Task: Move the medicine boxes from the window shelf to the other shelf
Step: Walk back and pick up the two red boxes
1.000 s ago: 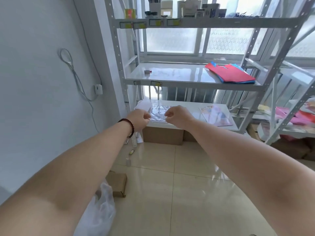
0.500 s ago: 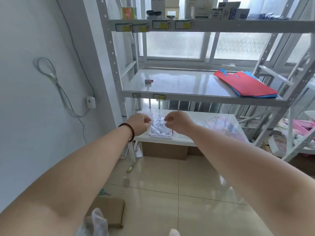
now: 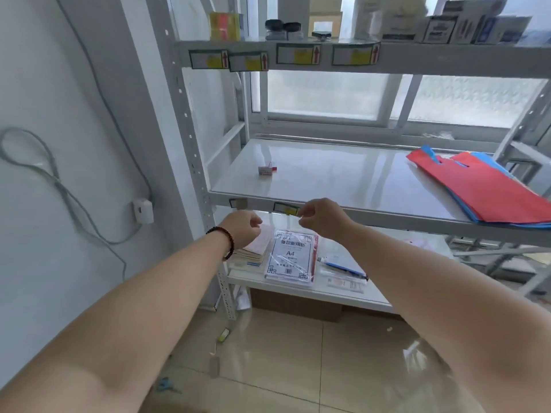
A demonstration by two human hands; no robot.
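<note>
Head view of a person facing a white metal rack point(image 3: 190, 150) set against a window. Both bare arms reach forward. The left hand point(image 3: 243, 228) — a dark bead bracelet point(image 3: 225, 238) on its wrist — is loosely curled with fingers drawn in and nothing visibly held. The right hand point(image 3: 320, 219), also curled, brings thumb and fingertips close together just below the front edge of the middle shelf point(image 3: 343, 177); whether anything is pinched between them cannot be told. The medicine boxes point(image 3: 465, 26) stand in a row at the right of the top shelf point(image 3: 417, 56), well above both hands. On the middle shelf lie a small red-and-white item point(image 3: 266, 169) and red and blue folders point(image 3: 483, 189). A wrapped A4 paper pack point(image 3: 292, 254) lies on the lower shelf beneath the hands.
</note>
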